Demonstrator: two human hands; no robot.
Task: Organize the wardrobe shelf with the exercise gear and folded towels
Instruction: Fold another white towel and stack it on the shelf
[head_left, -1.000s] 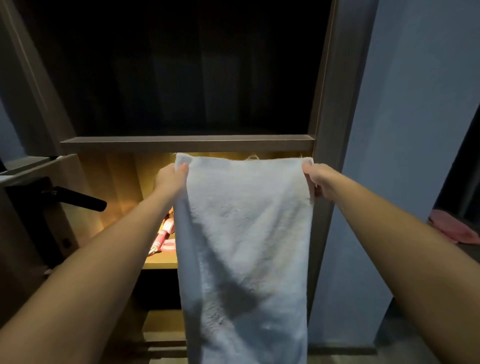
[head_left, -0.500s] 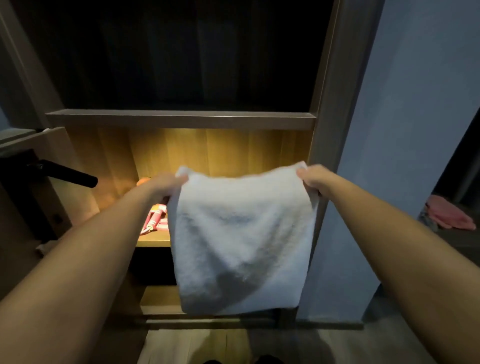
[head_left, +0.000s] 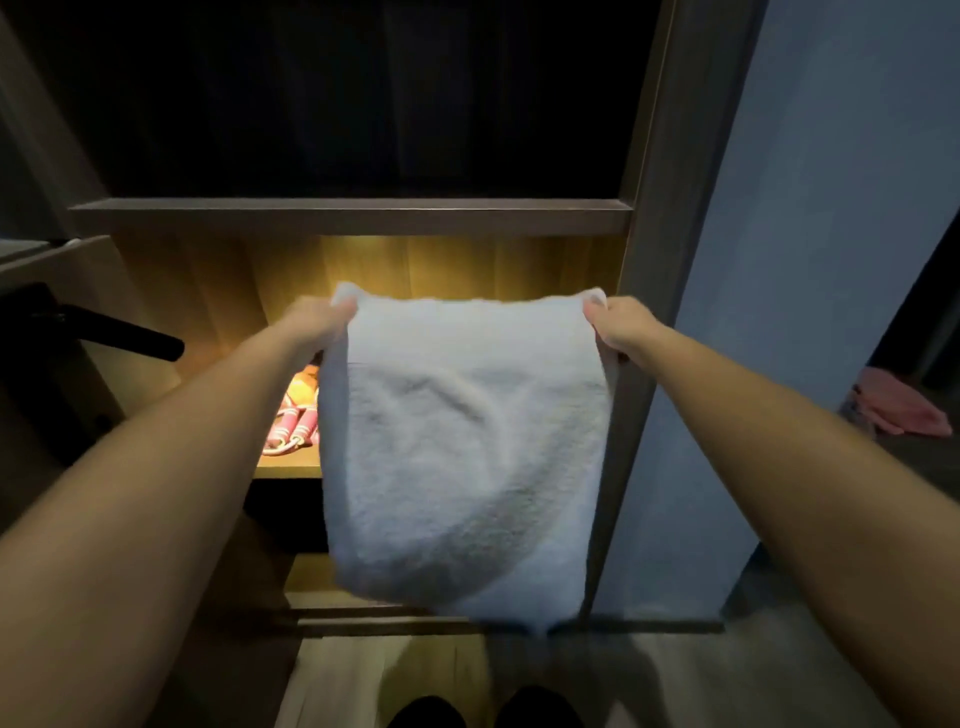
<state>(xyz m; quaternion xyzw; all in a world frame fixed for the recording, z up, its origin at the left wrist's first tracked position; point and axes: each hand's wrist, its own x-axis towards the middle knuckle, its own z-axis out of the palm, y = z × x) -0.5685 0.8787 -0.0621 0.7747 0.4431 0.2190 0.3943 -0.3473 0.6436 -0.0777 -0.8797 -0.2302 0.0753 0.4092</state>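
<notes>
To your left, a matte black lever door handle (head_left: 124, 335) is sticking out toward the right from the edge of a brown wooden door (head_left: 104, 291), catching a little warm light. To your right, a plain blue-grey painted wall (head_left: 810, 208) is filling that side of the view. Beyond its edge, at far right, a crumpled pink cloth (head_left: 904, 402) is lying on a dim surface. Below you, a pale wood-grain floor (head_left: 353, 670) is showing, and two rounded black shoe tips (head_left: 426, 714) are peeking in side by side at the bottom edge.

Towel (head_left: 462, 457) before shelf (head_left: 291, 465); jump rope (head_left: 291, 426) on shelf, left.
</notes>
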